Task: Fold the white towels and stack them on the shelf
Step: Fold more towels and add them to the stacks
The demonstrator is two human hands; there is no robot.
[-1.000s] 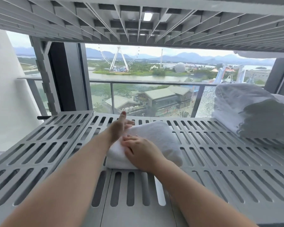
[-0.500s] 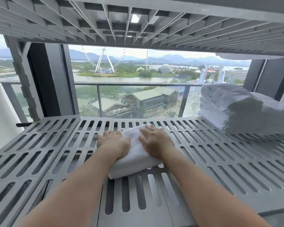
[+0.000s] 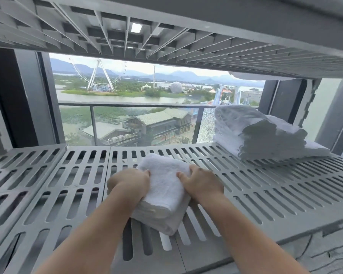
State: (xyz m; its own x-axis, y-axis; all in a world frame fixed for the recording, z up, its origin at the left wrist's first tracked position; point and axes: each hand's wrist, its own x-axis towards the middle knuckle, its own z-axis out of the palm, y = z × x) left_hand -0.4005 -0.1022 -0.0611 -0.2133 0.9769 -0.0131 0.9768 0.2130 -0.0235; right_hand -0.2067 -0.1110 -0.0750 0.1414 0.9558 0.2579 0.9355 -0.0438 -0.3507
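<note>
**Gripped from both sides**

The left hand (image 3: pixel 129 184) and right hand (image 3: pixel 203 180) curl their fingers round opposite sides of the folded white towel (image 3: pixel 164 191), which lies mid-way along the grey slatted shelf (image 3: pixel 265 196). The towel stack (image 3: pixel 253 133) sits at far right. The building lettering beyond is unreadable.

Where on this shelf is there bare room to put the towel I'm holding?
The shelf is bare left of the left hand, and in front of the towel stack, right of the right hand. A narrower bare strip lies between the folded towel and the stack. The back right corner is crowded.
</note>
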